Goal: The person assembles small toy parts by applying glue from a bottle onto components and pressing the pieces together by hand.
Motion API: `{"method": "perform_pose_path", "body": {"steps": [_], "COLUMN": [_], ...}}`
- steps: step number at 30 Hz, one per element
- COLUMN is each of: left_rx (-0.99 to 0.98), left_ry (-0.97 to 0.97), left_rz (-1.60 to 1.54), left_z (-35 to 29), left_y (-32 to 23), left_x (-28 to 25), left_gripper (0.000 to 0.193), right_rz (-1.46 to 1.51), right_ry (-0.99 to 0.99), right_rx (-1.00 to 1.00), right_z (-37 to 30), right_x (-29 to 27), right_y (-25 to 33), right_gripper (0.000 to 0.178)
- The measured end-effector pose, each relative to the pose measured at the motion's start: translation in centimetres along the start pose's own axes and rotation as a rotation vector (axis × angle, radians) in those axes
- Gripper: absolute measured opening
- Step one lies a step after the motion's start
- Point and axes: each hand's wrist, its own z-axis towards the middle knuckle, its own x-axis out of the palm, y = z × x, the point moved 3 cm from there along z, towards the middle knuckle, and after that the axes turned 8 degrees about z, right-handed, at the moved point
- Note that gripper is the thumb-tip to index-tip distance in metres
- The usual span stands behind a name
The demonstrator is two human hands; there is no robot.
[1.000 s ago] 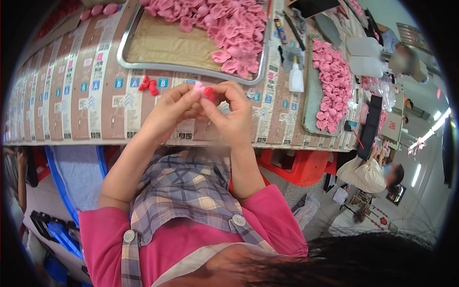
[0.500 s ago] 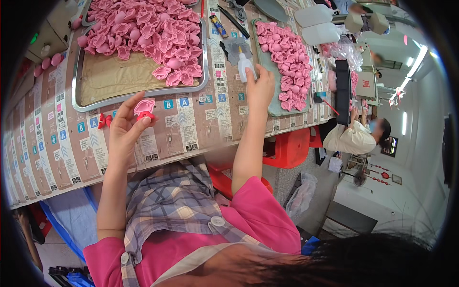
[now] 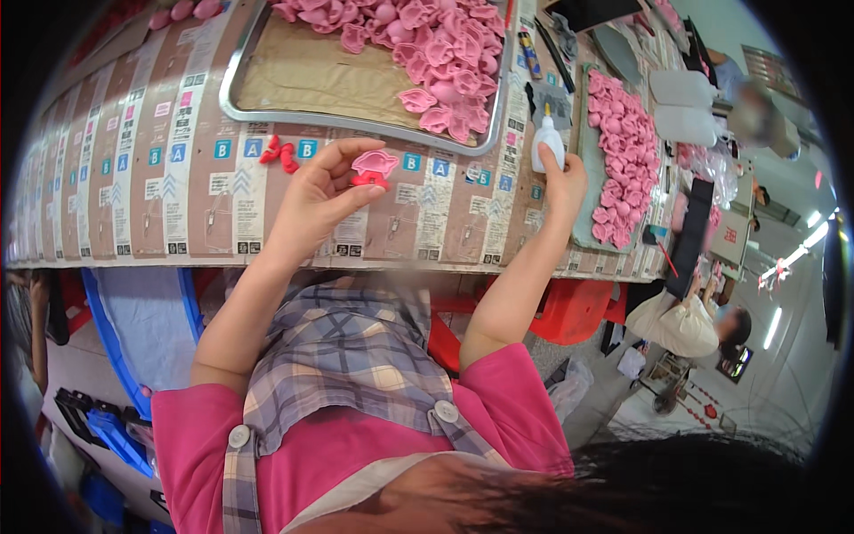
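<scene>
My left hand (image 3: 322,198) pinches a small pink hollow shell piece (image 3: 374,163) with a scalloped outline. A red piece (image 3: 369,179) sits at its lower edge, by the thumb; whether the two are joined I cannot tell. To the right, my right hand (image 3: 566,185) is closed round the lower part of a white squeeze bottle (image 3: 548,145), which stands upright with its yellow tip up. The bottle is in front of a grey cloth (image 3: 553,96). Small red pieces (image 3: 279,154) lie on the table just left of my left hand.
Beyond my hands, a metal tray (image 3: 356,119) lined with brown paper holds a heap of pink shells (image 3: 445,62). More pink pieces (image 3: 623,151) fill a greenish tray (image 3: 583,214) at right. White jugs (image 3: 685,105) stand behind it. A person (image 3: 689,320) sits farther right.
The view has shifted, so the table and trays sit farther right in the picture. My left hand has moved slightly right and toward me, relative to the loose red pieces, still pinching the pink piece.
</scene>
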Motion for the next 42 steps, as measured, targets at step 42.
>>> {"method": "perform_pose_path", "body": {"steps": [42], "left_rx": [0.007], "left_ry": [0.032], "left_rz": [-0.008], "left_z": [-0.4], "left_y": [0.3], "left_x": [-1.0], "left_gripper": [0.042], "right_rz": [0.876], "right_ry": [-0.039], "right_rx": [-0.598], "right_z": [-15.6], "right_x": [4.3], "right_y": [11.7], "right_gripper": [0.052]}}
